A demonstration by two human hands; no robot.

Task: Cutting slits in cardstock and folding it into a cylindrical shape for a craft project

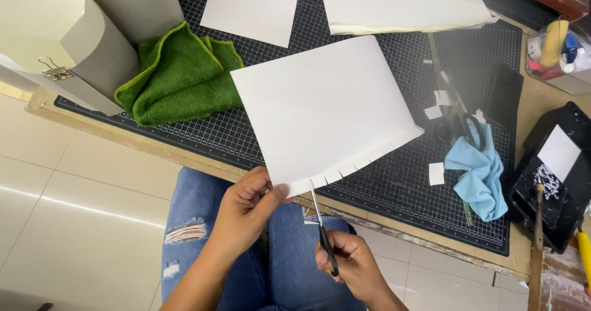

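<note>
A folded white sheet of paper (320, 105) lies over the near edge of a black gridded cutting mat (394, 182). Its near edge carries a row of several short slits. My left hand (246, 209) pinches the sheet's near left corner between thumb and fingers. My right hand (348, 265) holds small black-handled scissors (321, 222), with the blades pointing up into the paper's edge just right of my left thumb. Both hands hover over my lap in blue ripped jeans.
A green towel (178, 74) lies left on the mat, a light blue cloth (480, 172) right, with larger dark scissors (455, 117) and paper scraps beside it. More white sheets (252, 6) sit at the back. Rolled card with a binder clip (56, 72) stands far left; a black tray (557, 175) far right.
</note>
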